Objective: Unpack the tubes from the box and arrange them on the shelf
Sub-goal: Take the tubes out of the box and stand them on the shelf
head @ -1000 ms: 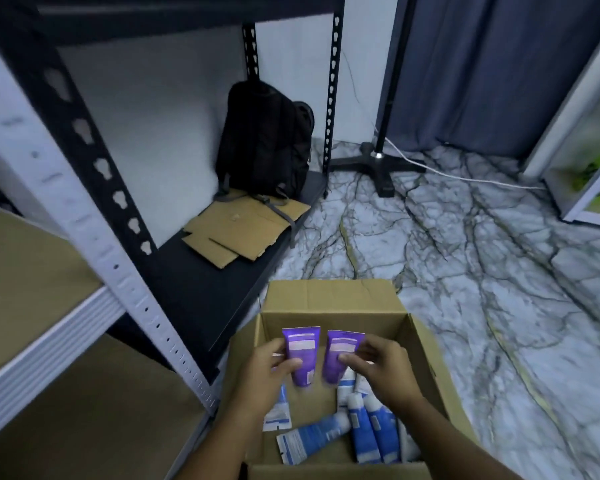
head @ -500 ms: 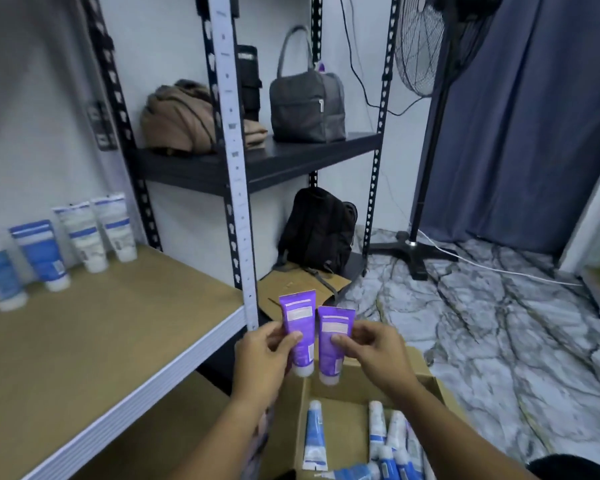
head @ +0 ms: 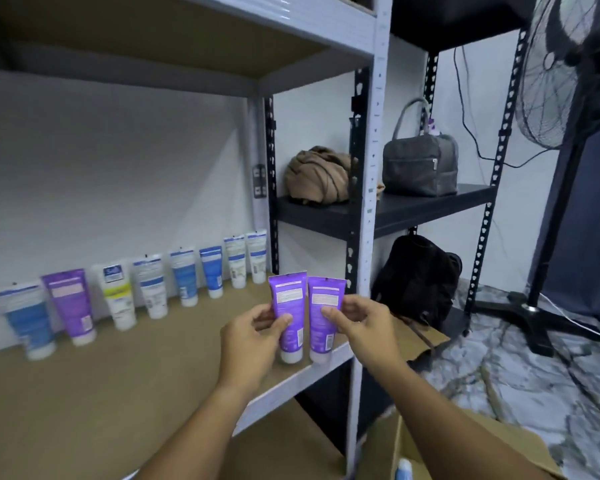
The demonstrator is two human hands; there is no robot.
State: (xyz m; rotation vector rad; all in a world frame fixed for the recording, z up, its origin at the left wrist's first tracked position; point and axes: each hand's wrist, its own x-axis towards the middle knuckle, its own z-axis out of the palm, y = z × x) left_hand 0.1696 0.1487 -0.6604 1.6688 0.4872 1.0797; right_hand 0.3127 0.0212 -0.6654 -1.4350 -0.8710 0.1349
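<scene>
I am pinching one purple tube (head: 289,318) in my left hand (head: 253,337) and a second purple tube (head: 323,318) in my right hand (head: 364,327), side by side above the shelf (head: 118,386).

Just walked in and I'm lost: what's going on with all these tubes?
A person is stocking a shelf from a cardboard box on the floor. The left hand pinches one purple tube and the right hand pinches another purple tube, both held cap down over the front edge of the wooden shelf. A row of tubes already stands along the wall at the back. At least one more tube shows in the box.
</scene>
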